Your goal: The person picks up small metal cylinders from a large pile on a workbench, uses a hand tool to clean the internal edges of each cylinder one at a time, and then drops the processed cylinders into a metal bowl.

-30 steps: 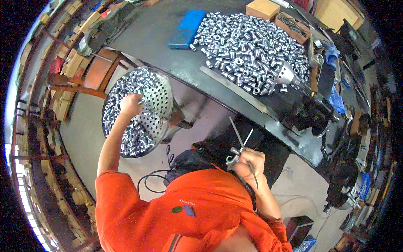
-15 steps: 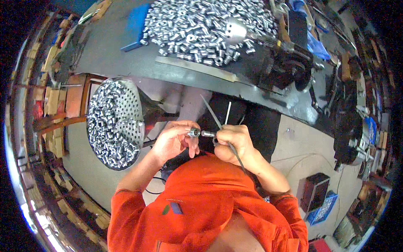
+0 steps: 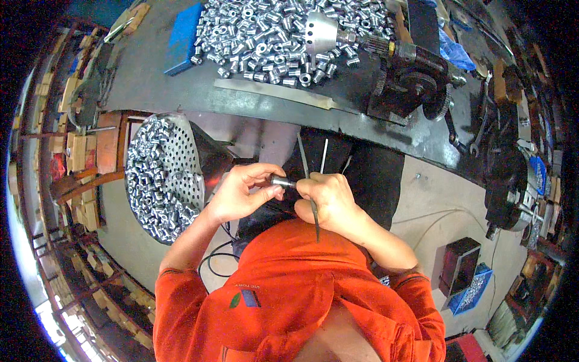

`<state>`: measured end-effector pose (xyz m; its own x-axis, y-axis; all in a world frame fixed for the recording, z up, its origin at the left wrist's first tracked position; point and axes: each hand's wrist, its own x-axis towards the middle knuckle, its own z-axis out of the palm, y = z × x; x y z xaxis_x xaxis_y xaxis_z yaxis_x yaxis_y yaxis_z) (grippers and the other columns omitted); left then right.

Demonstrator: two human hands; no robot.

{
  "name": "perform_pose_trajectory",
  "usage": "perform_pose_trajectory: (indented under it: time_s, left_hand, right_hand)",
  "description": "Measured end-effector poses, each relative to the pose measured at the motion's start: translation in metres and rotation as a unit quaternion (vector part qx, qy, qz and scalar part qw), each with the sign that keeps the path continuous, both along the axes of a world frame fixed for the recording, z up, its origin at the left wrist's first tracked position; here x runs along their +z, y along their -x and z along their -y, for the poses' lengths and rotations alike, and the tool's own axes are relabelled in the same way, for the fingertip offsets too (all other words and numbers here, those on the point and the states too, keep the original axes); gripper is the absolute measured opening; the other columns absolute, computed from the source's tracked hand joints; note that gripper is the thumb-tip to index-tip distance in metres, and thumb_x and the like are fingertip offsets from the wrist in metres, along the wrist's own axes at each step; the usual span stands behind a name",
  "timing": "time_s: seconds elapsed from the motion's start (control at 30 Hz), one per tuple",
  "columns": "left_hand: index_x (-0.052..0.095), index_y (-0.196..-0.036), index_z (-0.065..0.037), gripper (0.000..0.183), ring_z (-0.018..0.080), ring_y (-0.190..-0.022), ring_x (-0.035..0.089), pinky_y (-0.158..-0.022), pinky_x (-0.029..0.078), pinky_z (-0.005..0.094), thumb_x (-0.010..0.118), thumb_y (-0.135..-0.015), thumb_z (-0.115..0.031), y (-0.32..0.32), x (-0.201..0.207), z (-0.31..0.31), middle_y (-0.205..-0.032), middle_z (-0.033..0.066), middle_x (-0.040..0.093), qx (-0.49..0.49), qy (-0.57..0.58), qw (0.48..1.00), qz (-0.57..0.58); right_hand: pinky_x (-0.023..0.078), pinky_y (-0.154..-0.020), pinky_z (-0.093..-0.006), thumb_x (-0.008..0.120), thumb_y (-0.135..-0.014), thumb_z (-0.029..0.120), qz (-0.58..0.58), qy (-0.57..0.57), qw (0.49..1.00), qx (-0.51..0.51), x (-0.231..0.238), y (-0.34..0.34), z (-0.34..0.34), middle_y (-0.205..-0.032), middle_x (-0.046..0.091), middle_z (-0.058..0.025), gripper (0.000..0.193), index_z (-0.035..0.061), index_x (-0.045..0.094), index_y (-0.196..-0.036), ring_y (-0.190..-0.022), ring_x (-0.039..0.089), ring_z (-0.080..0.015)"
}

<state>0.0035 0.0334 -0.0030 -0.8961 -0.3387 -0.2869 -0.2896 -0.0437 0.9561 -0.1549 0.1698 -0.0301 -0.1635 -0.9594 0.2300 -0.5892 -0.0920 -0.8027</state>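
Between the thumb and fingers of my left hand (image 3: 244, 192) is a small shiny metal bushing (image 3: 280, 180). Closed beside it, my right hand (image 3: 329, 199) grips a thin, dark, flat file (image 3: 303, 154), whose two ends stick out above and below the fist. A short metal plug tool also sits in that fist; its end meets the bushing, and the fingers hide most of it. How far the plug goes into the bushing I cannot tell. A thin white rod (image 3: 325, 154) shows just beyond my right hand.
At left, a perforated metal basket (image 3: 184, 151) holds many similar bushings. More lie heaped on the dark bench (image 3: 181, 96) ahead, by a blue board (image 3: 183, 39), a flat metal strip (image 3: 271, 92) and a geared fixture (image 3: 416, 84). A blue crate (image 3: 470, 292) stands low at right.
The bushing and the plug, apart before, have come together as my right hand moved left. The file has tilted more upright, and the bushing has turned sideways.
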Motion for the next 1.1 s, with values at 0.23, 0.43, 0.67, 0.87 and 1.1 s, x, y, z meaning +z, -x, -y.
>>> perform_pose_trajectory:
  time_s: [0.23,0.43,0.67,0.87,1.1]
  left_hand:
    - [0.054,-0.108,0.004,0.022,0.0158,-0.078,0.064,-0.069,0.054,0.0283,0.057,-0.087,-0.002,0.003,0.002,0.001,-0.086,0.0094,0.065,0.010,0.043,0.999,0.017]
    - [0.056,-0.104,0.004,0.018,0.0142,-0.071,0.064,-0.066,0.054,0.0276,0.054,-0.089,-0.006,0.004,-0.007,-0.005,-0.079,0.0082,0.064,0.046,-0.025,0.998,0.038]
    - [0.061,-0.099,0.001,0.018,0.0118,-0.072,0.063,-0.065,0.051,0.0265,0.061,-0.081,-0.002,0.005,0.005,0.009,-0.078,0.0061,0.064,-0.053,0.137,0.989,-0.001]
    - [0.063,-0.092,0.000,0.020,0.0105,-0.070,0.059,-0.062,0.047,0.0235,0.067,-0.073,-0.003,-0.002,0.004,0.035,-0.084,0.0044,0.063,0.091,0.254,0.963,-0.006]
    - [0.062,-0.086,-0.007,0.021,0.0304,-0.059,0.056,-0.052,0.044,0.0383,0.065,-0.065,-0.004,-0.003,-0.019,0.040,-0.071,0.0095,0.052,0.051,0.487,0.872,0.022]
  right_hand:
    - [0.045,-0.047,-0.0462,0.063,-0.059,0.015,-0.010,0.010,1.000,-0.015,-0.003,-0.001,0.001,-0.060,0.053,-0.0150,0.015,0.0055,0.051,-0.063,-0.052,0.054,-0.0356]
    - [0.044,-0.046,-0.0428,0.062,-0.062,0.014,-0.020,0.008,0.999,-0.027,-0.005,-0.006,0.004,-0.059,0.053,-0.0149,0.015,0.0047,0.050,-0.060,-0.051,0.053,-0.0348]
    - [0.030,-0.044,-0.0300,0.054,-0.068,0.013,0.334,-0.088,0.936,0.069,-0.018,-0.002,0.005,-0.050,0.037,-0.0022,0.018,0.0042,0.042,-0.057,-0.049,0.041,-0.0118]
    - [0.025,-0.044,-0.0306,0.058,-0.069,0.018,0.281,-0.074,0.957,0.010,-0.003,0.023,-0.019,-0.050,0.031,-0.0011,0.031,0.0054,0.033,-0.054,-0.047,0.032,-0.0095]
    - [0.024,-0.043,-0.0369,0.061,-0.066,0.017,0.231,0.088,0.958,0.148,0.029,0.011,-0.019,-0.053,0.029,-0.0072,0.034,0.0054,0.030,-0.057,-0.044,0.035,-0.0260]
